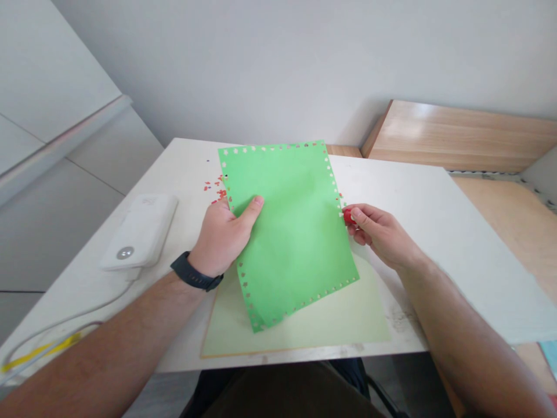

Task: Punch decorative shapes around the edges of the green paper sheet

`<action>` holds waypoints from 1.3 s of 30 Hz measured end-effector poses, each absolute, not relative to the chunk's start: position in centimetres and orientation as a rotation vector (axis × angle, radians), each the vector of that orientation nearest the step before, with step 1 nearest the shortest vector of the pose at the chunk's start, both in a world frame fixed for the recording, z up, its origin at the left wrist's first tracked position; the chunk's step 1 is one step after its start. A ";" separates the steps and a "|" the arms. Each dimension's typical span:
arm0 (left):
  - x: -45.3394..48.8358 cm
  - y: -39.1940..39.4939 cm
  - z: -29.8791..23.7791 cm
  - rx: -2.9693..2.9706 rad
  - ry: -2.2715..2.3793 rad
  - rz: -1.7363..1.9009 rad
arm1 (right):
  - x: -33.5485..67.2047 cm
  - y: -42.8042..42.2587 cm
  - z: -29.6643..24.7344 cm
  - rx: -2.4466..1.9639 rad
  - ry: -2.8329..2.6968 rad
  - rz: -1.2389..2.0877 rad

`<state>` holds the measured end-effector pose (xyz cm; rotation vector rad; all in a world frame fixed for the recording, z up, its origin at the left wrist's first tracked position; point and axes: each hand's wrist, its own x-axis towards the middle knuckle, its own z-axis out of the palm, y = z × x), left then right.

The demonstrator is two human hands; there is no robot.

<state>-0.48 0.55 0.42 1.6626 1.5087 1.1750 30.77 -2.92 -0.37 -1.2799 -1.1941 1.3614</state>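
Observation:
A green sheet of paper [296, 232], with rows of small punched holes along its edges, is held up at a tilt above the table. My left hand [228, 232] grips its left edge, thumb on the front and the other fingers hidden behind. At the right edge, my right hand [374, 229] is closed around a small red craft punch [348, 216], which meets the paper's margin. Much of the punch is hidden by the fingers. Under the sheet lies a pale green board [313, 328]. Small red paper cutouts [221, 194] are scattered behind the left edge of the sheet.
A white power bank [141, 229] lies on the left of the white table [418, 191], its cable [87, 310] running to the front left corner. A yellow strip [43, 351] is by the cable. Wooden furniture [461, 136] stands at the back right, before a wall.

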 end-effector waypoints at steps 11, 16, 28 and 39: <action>-0.4 0.5 0.5 1.658 1.531 1.178 | 30.9 -2.9 -0.5 -1.289 -1.225 1.369; -0.4 0.5 0.5 1.665 1.530 1.172 | 31.0 -2.9 -0.6 -1.299 -1.241 1.371; -0.4 0.5 0.6 1.672 1.546 1.163 | 30.8 -3.0 -0.4 -1.303 -1.218 1.354; -0.4 0.4 0.6 1.667 1.518 1.179 | 30.9 -3.1 -0.3 -1.327 -1.278 1.380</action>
